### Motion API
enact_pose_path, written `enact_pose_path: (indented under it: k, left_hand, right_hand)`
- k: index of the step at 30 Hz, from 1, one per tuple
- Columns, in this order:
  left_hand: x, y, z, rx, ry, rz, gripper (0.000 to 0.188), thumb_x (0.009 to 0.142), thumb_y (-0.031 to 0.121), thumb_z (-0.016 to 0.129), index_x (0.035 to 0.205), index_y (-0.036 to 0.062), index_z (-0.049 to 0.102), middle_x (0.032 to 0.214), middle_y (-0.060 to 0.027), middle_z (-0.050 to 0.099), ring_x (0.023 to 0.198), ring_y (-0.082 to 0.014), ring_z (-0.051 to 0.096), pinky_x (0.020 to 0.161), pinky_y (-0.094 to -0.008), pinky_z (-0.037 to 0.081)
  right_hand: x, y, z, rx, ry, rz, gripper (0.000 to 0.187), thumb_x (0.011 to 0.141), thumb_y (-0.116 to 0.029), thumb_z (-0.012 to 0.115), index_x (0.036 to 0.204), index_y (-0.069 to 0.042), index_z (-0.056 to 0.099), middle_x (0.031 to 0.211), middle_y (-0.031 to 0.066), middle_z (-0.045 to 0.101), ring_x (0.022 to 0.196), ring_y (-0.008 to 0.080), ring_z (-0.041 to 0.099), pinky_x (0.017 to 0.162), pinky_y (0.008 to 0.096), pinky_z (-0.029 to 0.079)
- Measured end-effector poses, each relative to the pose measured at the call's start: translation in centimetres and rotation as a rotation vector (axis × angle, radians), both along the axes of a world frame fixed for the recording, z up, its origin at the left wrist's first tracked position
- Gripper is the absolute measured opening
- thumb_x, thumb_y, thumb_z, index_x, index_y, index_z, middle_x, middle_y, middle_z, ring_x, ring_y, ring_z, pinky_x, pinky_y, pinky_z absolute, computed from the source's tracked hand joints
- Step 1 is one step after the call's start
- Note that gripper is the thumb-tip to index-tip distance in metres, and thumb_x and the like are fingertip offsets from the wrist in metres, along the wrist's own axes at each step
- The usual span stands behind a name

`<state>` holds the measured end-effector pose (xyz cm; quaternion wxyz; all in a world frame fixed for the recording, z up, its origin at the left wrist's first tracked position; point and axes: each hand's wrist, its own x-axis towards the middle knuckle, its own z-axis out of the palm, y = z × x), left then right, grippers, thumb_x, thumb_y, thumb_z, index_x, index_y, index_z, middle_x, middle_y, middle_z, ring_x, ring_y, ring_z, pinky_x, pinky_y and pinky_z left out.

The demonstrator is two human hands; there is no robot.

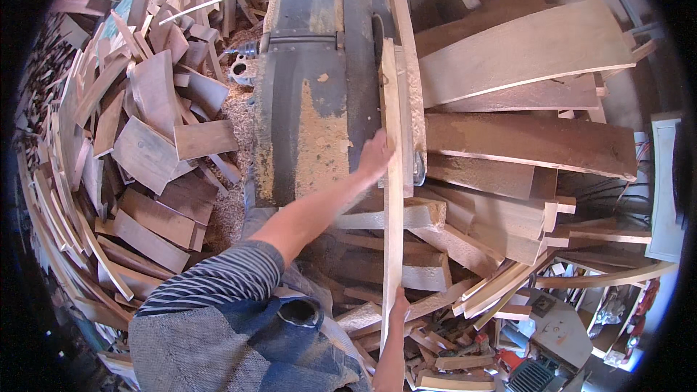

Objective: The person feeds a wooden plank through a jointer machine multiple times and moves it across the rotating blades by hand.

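A long, narrow, pale wooden strip [393,210] runs lengthwise along the right side of a dark metal machine table [290,109] dusted with sawdust. Near the strip's middle, my left hand [376,154] is closed on its left edge, with the arm reaching in across the table. Closer to me, my right hand [398,306] grips the strip's near part from the right, past the table's front end. Some of the fingers on both hands are hidden by the wood. Beside the strip stands an upright wooden fence [411,87], and the strip lies along it.
Loose board offcuts [152,152] are heaped to the left. Wide planks [530,51] lie stacked on the right, close to the fence. Thick beams [428,272] and scraps crowd the near right. A green motor [531,376] sits at the lower right.
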<state>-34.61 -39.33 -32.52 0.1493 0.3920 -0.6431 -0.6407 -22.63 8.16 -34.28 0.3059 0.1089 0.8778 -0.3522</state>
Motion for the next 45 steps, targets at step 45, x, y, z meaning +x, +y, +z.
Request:
enact_pose_path:
  k: [45]
  left_hand:
    - [-0.2, -1.6, -1.2, -0.237, 0.105, 0.013, 0.031, 0.084, 0.013, 0.066, 0.11, -0.0007, 0.057, 0.12, -0.0185, 0.059, 0.094, -0.0423, 0.058, 0.086, -0.0525, 0.046]
  right_hand:
    - [-3.8, -8.8, 2.1, 0.103, -0.001, 0.074, 0.08, 0.098, -0.067, 0.047, 0.118, 0.007, 0.07, 0.113, 0.0263, 0.071, 0.107, 0.0327, 0.067, 0.092, 0.0431, 0.049]
